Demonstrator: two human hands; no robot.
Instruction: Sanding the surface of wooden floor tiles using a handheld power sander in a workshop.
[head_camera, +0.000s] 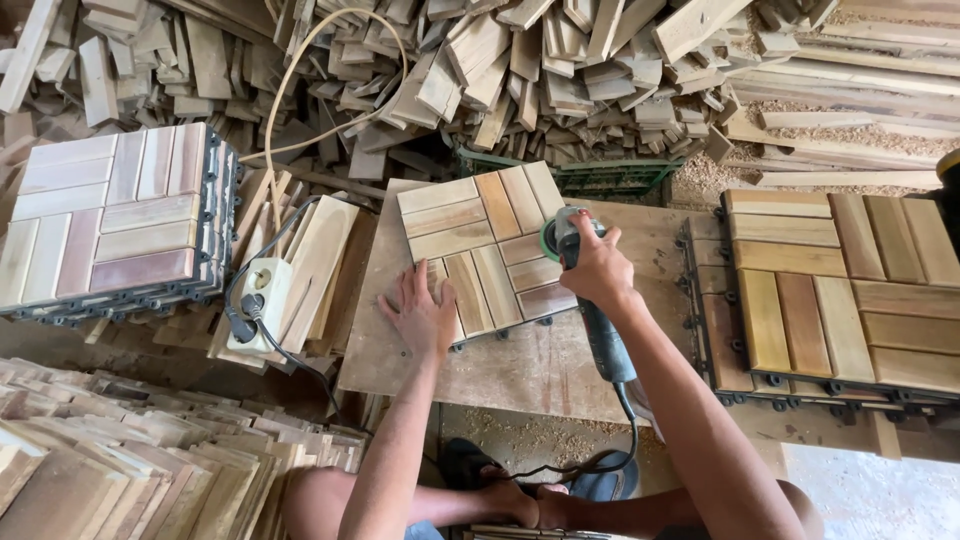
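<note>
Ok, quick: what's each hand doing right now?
Left hand: open, flat on the wooden tile.
Right hand: closed around the sander.

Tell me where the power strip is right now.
In the head view, the white power strip lies left of the work board, on loose wood slats just below the stack of tiles, with a black plug in it, beyond the left hand.

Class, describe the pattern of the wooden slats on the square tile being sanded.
Square wooden tile: four blocks of parallel slats, alternating direction like basketweave; head view.

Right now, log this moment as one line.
left hand: flat on wooden tile | right hand: grips sander on tile | tile: on workboard
</note>
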